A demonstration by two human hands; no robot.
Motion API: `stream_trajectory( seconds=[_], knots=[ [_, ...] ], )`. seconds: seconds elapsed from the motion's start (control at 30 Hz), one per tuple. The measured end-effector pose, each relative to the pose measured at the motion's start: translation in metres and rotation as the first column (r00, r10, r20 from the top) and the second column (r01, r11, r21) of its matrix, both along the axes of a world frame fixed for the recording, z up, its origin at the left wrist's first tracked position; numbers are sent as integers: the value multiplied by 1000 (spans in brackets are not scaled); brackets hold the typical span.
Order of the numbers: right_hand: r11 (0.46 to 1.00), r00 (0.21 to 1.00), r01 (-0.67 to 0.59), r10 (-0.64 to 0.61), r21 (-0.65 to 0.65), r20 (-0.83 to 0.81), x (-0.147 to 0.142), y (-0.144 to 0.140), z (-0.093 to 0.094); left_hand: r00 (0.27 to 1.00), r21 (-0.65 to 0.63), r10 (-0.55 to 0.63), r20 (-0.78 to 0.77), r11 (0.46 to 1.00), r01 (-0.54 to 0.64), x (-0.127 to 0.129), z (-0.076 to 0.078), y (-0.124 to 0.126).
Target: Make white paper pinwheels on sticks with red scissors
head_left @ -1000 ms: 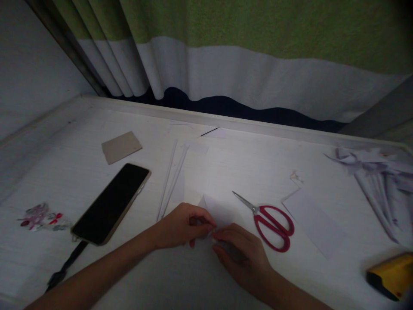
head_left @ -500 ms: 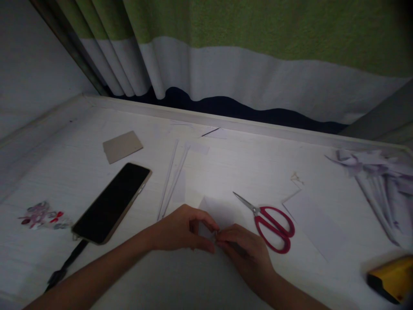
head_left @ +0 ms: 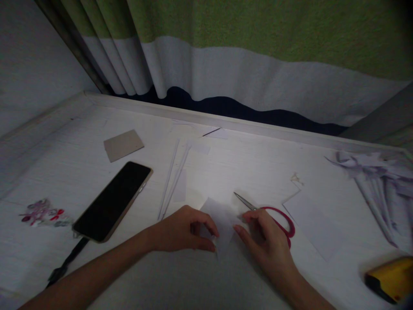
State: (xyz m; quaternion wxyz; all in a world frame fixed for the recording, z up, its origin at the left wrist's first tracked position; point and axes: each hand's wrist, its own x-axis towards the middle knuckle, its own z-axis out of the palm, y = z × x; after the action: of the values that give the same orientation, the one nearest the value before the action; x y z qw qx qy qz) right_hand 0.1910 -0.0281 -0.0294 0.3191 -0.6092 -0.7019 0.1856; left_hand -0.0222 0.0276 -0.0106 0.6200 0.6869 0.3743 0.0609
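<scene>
Between the thumb and forefinger of my left hand (head_left: 182, 230) is a small piece of white paper (head_left: 217, 250), mostly hidden by the fingertips. Below that hand, a square sheet of white paper (head_left: 222, 215) lies on the white table. My right hand (head_left: 269, 241) is a little to the right with thumb and fingers apart, holding nothing. It overlaps the red-handled scissors (head_left: 284, 219), whose blades point to the upper left; part of the handles is hidden behind the hand.
A phone (head_left: 112, 202) with a black cable (head_left: 69, 260) lies on the left, near a grey card (head_left: 124, 145). Thin white sticks (head_left: 176, 181) lie behind my left hand. Rightward are more paper (head_left: 316, 224), crumpled paper rolls (head_left: 377, 185) and a yellow-black object (head_left: 392, 277).
My right hand has let go of the small paper piece and moved right, its fingers opening, partly covering the scissors. My left hand stays in place with the piece.
</scene>
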Motion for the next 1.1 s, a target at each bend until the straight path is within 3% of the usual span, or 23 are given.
stream_trajectory(
  seconds=[0.07,0.17,0.3,0.4,0.53,0.7,0.93,1.1],
  knots=[
    [989,987,-121,110,84,119,6,0,1,999,23,-33,-9,999,33,0,1,1],
    [927,912,-335,274,168,306,13,0,6,997,55,-70,-15,996,70,-1,3,3],
    [814,749,-561,423,150,510,17,6,11,992,83,-128,-7,988,128,-1,6,4],
    [738,676,-659,497,144,544,15,9,12,988,83,-151,-22,985,152,-2,6,5],
    [683,632,-717,555,137,540,12,9,13,989,65,-150,-12,987,150,-3,6,4],
    [654,608,-748,610,109,508,9,7,22,993,61,-117,3,991,117,-6,8,3],
    [675,617,-738,675,-1,404,1,7,32,994,78,-102,-37,991,105,-11,3,1],
    [650,581,-759,708,-47,401,-5,5,32,993,84,-122,-5,989,122,-13,2,0]
  ],
)
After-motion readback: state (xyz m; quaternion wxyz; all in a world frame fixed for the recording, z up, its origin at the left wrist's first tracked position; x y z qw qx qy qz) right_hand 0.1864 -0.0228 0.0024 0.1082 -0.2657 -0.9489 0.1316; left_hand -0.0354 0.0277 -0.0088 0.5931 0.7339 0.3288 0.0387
